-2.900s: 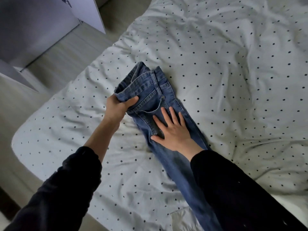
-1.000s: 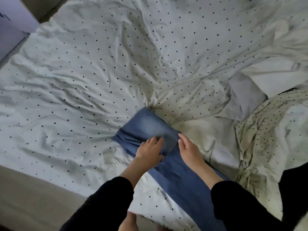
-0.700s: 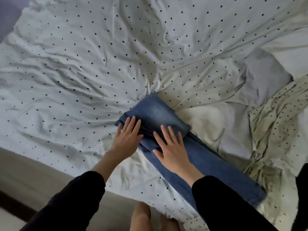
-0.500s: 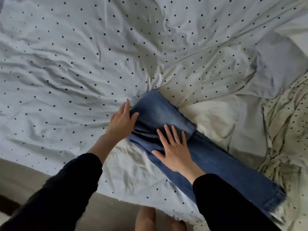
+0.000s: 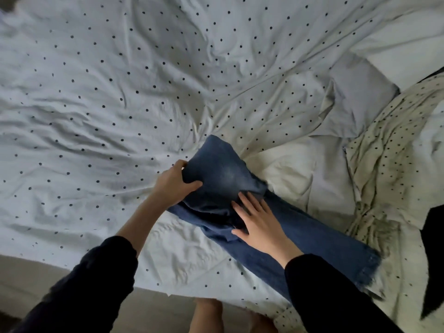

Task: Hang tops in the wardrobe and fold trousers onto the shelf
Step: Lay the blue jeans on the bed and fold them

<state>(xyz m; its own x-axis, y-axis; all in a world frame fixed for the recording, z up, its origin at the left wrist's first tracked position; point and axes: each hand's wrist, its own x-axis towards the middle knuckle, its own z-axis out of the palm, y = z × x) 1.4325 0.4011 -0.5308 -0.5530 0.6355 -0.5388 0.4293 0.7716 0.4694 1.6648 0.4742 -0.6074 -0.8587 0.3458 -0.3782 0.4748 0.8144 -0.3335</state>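
Observation:
A pair of blue jeans [image 5: 312, 239] lies partly folded on the dotted white duvet [image 5: 120, 104], its frayed hems pointing to the lower right. My left hand [image 5: 174, 182] grips the left edge of the folded upper part [image 5: 221, 171] and lifts it off the bed, thumb on top of the cloth. My right hand [image 5: 259, 218] lies flat with straight fingers on the jeans legs just below the fold. The wardrobe and the shelf are out of view.
A cream dotted garment [image 5: 389, 150] lies crumpled at the right, with a plain grey cloth [image 5: 358, 97] behind it. A black item [image 5: 432, 255] sits at the right edge. The bed's near edge and the floor [image 5: 24, 280] run along the bottom, above my bare feet [image 5: 209, 316].
The jeans were folded over at the waist end. My left hand went from lying flat beside the fold to gripping and raising it. My right hand stayed flat on the legs.

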